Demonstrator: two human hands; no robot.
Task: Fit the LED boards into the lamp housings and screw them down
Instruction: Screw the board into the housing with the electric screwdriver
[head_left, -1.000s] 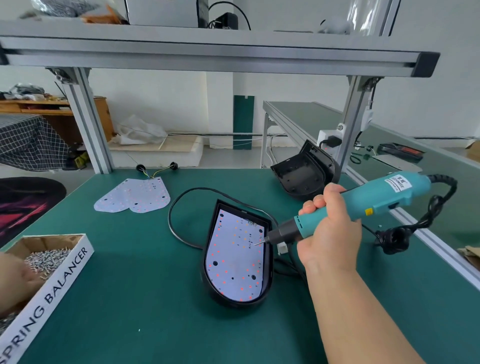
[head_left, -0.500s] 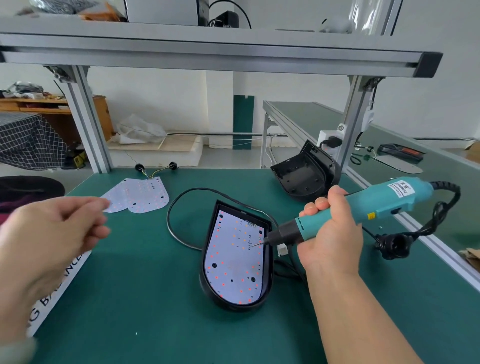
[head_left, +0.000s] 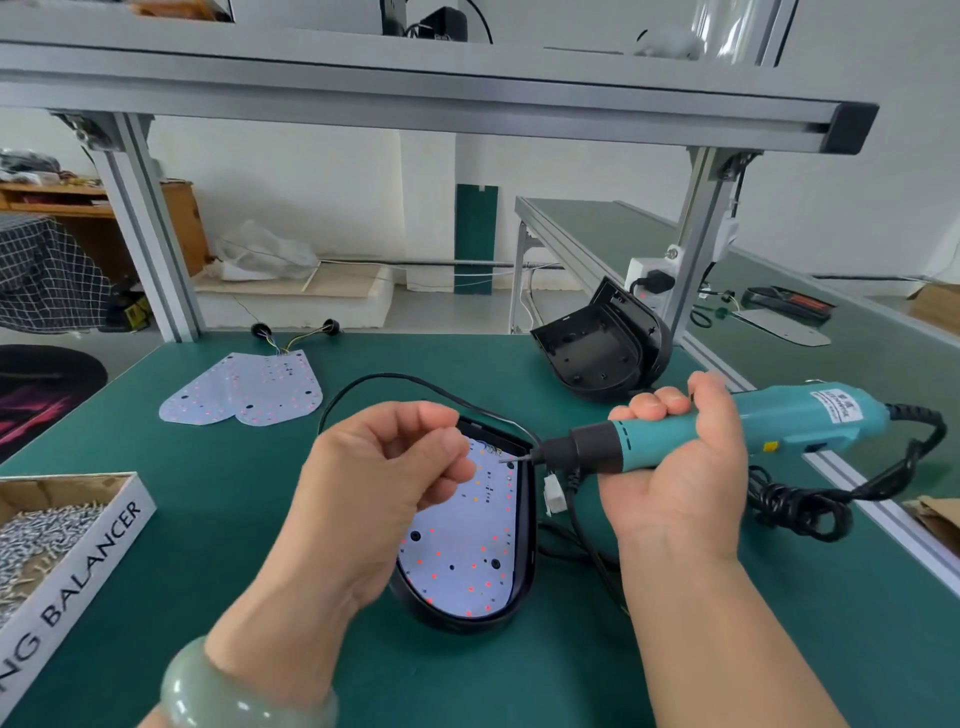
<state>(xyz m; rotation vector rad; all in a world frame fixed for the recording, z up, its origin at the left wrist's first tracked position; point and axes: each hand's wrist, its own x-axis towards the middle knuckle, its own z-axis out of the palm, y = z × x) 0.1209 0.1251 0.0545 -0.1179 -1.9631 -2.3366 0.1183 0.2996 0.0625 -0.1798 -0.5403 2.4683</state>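
Two hands meet over the middle of the green desk (head_left: 218, 519). The left hand (head_left: 384, 483), a pale green bangle (head_left: 234, 701) on its wrist, is curled with thumb and forefinger pressed together just beside the driver's bit; whether a screw sits between them I cannot tell. The right hand (head_left: 680, 467) is wrapped around a teal electric screwdriver (head_left: 769, 426), held nearly level with its bit pointing left above the far end of an LED board (head_left: 467, 540). That board lies seated in a black lamp housing (head_left: 460, 621), partly hidden by the left hand. A white connector (head_left: 555, 493) and black cable (head_left: 410, 382) lie just beside the housing's right and far edges. A second lamp housing (head_left: 597, 358) stands tilted at the far right, with no board in it. Two loose LED boards (head_left: 244, 389) lie overlapping at the far left. At the near left sits a cardboard box of screws (head_left: 47, 535).
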